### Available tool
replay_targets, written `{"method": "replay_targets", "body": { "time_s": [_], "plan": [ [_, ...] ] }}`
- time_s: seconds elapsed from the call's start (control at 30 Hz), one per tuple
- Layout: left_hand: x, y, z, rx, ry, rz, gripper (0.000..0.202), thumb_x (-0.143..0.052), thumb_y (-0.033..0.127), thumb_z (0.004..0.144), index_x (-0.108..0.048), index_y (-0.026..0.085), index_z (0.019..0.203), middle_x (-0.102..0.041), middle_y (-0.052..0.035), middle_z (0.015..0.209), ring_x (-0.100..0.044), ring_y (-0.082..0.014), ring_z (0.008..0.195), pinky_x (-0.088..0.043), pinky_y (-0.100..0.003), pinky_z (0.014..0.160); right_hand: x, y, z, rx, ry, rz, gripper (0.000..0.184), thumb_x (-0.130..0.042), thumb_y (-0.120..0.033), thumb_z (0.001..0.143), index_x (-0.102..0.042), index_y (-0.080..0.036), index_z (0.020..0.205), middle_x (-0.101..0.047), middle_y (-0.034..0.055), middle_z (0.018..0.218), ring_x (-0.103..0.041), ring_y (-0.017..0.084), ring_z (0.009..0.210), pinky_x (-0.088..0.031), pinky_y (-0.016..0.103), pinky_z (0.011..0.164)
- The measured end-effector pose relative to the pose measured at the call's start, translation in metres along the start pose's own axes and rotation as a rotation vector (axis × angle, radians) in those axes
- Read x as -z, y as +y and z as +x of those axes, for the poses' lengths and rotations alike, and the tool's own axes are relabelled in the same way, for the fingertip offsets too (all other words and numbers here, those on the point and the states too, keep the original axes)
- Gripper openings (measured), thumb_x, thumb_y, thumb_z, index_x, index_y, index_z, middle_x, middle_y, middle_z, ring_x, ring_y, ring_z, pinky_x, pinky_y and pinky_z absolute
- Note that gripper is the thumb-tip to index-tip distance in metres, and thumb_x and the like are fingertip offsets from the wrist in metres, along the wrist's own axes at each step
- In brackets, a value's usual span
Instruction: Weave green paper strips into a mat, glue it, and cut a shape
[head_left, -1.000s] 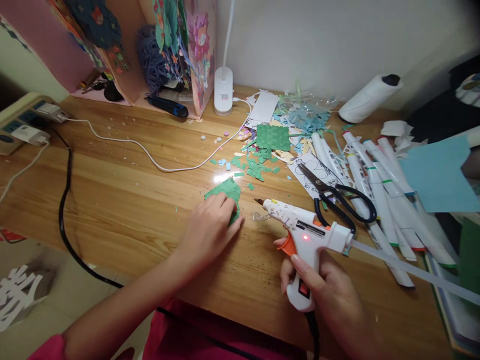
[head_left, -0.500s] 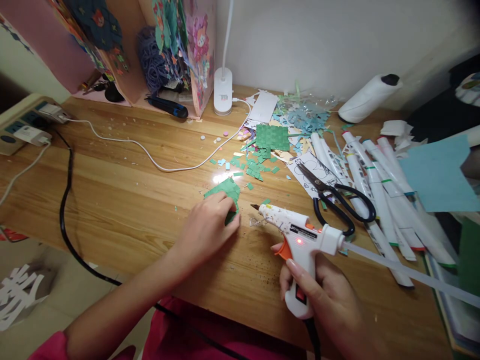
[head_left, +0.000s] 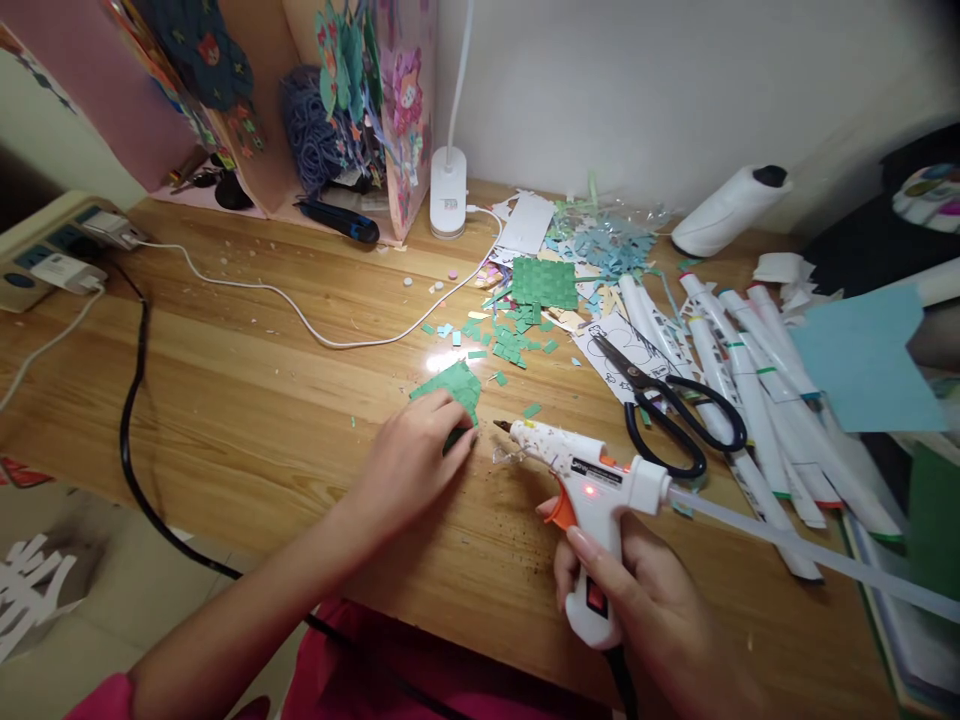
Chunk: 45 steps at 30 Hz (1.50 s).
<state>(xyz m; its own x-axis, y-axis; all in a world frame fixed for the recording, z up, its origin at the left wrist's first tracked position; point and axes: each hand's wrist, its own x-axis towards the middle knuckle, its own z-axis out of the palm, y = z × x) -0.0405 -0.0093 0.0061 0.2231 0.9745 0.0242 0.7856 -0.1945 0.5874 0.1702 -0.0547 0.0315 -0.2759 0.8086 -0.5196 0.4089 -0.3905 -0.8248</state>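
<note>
My left hand lies on a green woven paper piece on the wooden desk, fingers curled over its near edge and pressing it down. My right hand is wrapped round the handle of a white hot glue gun with an orange trigger and a lit red light. The gun's nozzle points left and sits just right of my left fingertips. A clear glue stick sticks out of the gun's back.
Black scissors lie right of the gun on a printed sheet. Rolled white papers, a second green woven square, green scraps, a white lamp base, a white cable, a black cable and a power strip surround the work.
The glue gun has moved left and slightly down, bringing its nozzle close to my left fingertips. My left hand has stayed on the green piece.
</note>
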Motion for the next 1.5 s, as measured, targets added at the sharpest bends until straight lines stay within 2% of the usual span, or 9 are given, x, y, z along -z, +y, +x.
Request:
{"method": "replay_targets", "body": {
  "time_s": [0.1, 0.23, 0.4, 0.57, 0.73, 0.87, 0.97, 1.1, 1.5],
  "plan": [
    [0.001, -0.001, -0.001, -0.004, 0.002, -0.025, 0.010, -0.050, 0.015, 0.086, -0.058, 0.018, 0.082, -0.058, -0.0030, 0.086, -0.055, -0.0172, 0.082, -0.043, -0.029, 0.071, -0.002, -0.001, 0.001, -0.006, -0.003, 0.032, 0.039, -0.041, -0.053, 0.087, -0.055, -0.017, 0.079, -0.054, -0.0015, 0.061, -0.050, 0.013, 0.054, -0.042, 0.025, 0.053],
    [0.001, -0.001, -0.002, 0.001, 0.017, -0.045, 0.009, -0.050, 0.014, 0.085, -0.058, 0.018, 0.082, -0.058, -0.0032, 0.087, -0.055, -0.0173, 0.084, -0.044, -0.029, 0.072, -0.005, 0.000, 0.003, -0.011, -0.003, 0.117, 0.040, -0.043, -0.051, 0.087, -0.053, -0.015, 0.100, -0.054, -0.0031, 0.061, -0.050, 0.013, 0.052, -0.042, 0.025, 0.051],
    [0.000, -0.004, -0.001, 0.030, 0.036, -0.084, 0.005, -0.053, 0.016, 0.084, -0.057, 0.018, 0.086, -0.059, -0.0030, 0.085, -0.056, -0.0170, 0.080, -0.045, -0.029, 0.070, -0.005, 0.004, 0.008, 0.005, -0.003, 0.155, 0.043, -0.043, -0.051, 0.088, -0.052, -0.014, 0.107, -0.055, -0.0031, 0.060, -0.052, 0.013, 0.053, -0.041, 0.025, 0.050],
    [-0.001, -0.008, 0.002, 0.084, 0.080, -0.153, 0.009, -0.052, 0.017, 0.085, -0.057, 0.018, 0.094, -0.058, -0.0016, 0.082, -0.056, -0.0141, 0.074, -0.045, -0.028, 0.068, -0.004, 0.007, 0.011, -0.009, 0.026, 0.132, 0.042, -0.043, -0.053, 0.087, -0.055, -0.014, 0.098, -0.056, -0.0022, 0.060, -0.052, 0.013, 0.052, -0.041, 0.024, 0.049],
    [0.000, -0.007, 0.005, 0.092, 0.061, -0.110, 0.011, -0.055, 0.018, 0.083, -0.055, 0.017, 0.094, -0.055, -0.0027, 0.091, -0.054, -0.0124, 0.072, -0.045, -0.026, 0.065, -0.004, 0.011, 0.012, -0.017, 0.030, 0.164, 0.045, -0.044, -0.055, 0.085, -0.055, -0.015, 0.101, -0.054, -0.0037, 0.057, -0.051, 0.012, 0.048, -0.039, 0.023, 0.045],
    [0.002, -0.006, 0.010, 0.081, 0.029, -0.036, 0.008, -0.055, 0.021, 0.084, -0.055, 0.017, 0.092, -0.055, -0.0035, 0.091, -0.054, -0.0136, 0.072, -0.043, -0.026, 0.063, -0.005, 0.012, 0.012, -0.014, 0.031, 0.181, 0.044, -0.044, -0.055, 0.084, -0.056, -0.015, 0.100, -0.055, -0.0037, 0.056, -0.050, 0.012, 0.047, -0.038, 0.023, 0.044],
    [0.002, -0.005, 0.014, 0.077, 0.018, 0.023, 0.004, -0.052, 0.020, 0.085, -0.054, 0.017, 0.084, -0.056, -0.0032, 0.087, -0.053, -0.0145, 0.072, -0.041, -0.026, 0.063, -0.006, 0.013, 0.012, -0.014, 0.030, 0.179, 0.041, -0.045, -0.055, 0.084, -0.057, -0.016, 0.084, -0.055, -0.0029, 0.057, -0.049, 0.011, 0.047, -0.038, 0.023, 0.044],
    [0.000, -0.003, 0.019, 0.095, 0.010, 0.098, 0.011, -0.054, 0.025, 0.084, -0.051, 0.017, 0.078, -0.055, -0.0026, 0.080, -0.052, -0.0157, 0.071, -0.039, -0.027, 0.061, -0.005, 0.013, 0.014, -0.020, 0.029, 0.168, 0.043, -0.044, -0.056, 0.084, -0.054, -0.017, 0.069, -0.053, -0.0020, 0.057, -0.049, 0.011, 0.047, -0.039, 0.023, 0.044],
    [-0.002, -0.001, 0.025, 0.135, 0.001, 0.127, 0.008, -0.050, 0.019, 0.081, -0.050, 0.018, 0.074, -0.057, -0.0031, 0.078, -0.053, -0.0167, 0.071, -0.038, -0.028, 0.061, -0.005, 0.010, 0.014, -0.003, 0.032, 0.141, 0.044, -0.043, -0.054, 0.085, -0.054, -0.017, 0.065, -0.053, -0.0014, 0.056, -0.049, 0.011, 0.049, -0.039, 0.023, 0.047]
  ]
}}
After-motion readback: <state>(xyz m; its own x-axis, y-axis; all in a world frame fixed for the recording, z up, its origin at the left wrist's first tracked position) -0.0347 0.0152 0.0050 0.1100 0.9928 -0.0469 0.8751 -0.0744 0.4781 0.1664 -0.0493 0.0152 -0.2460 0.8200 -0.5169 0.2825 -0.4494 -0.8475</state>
